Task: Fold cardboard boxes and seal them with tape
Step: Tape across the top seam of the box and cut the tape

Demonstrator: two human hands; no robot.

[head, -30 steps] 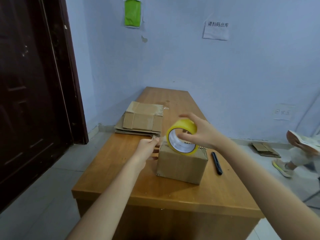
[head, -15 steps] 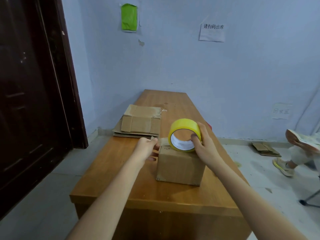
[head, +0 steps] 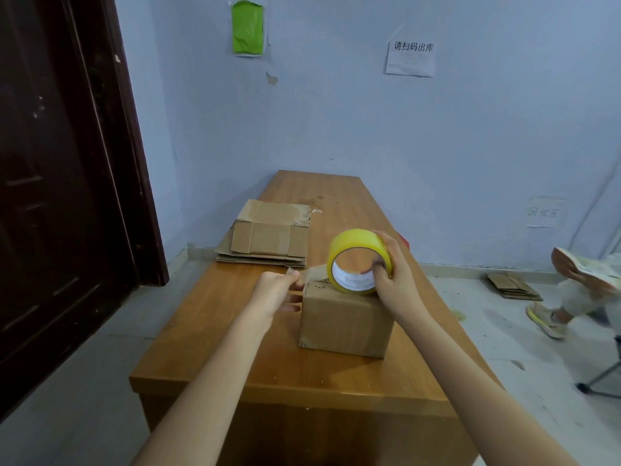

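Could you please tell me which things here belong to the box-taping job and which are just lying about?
In use:
- tape roll, held by right hand
- tape end, pinched by left hand
- cardboard box
- flattened boxes, waiting

Lying about:
- green paper
- wall notice
- floor cardboard

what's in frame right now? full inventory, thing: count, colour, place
cardboard box: 1, brown, folded, on the table near its front
tape roll: 1, yellow, on the box's top
tape strip: 1, clear, pulled left from the roll
flattened boxes: 1 stack, brown, table's left side, behind the box
table: 1, wooden, against the back wall
door: 1, dark brown, left
green sheet: 1, on the wall, upper left
paper notice: 1, white, on the wall
cardboard on floor: 1 pile, brown, right, by the wall
another person: 1, right edge, partly in view
left hand: pinches the strip's end
right hand: grips the roll, fingers in its core
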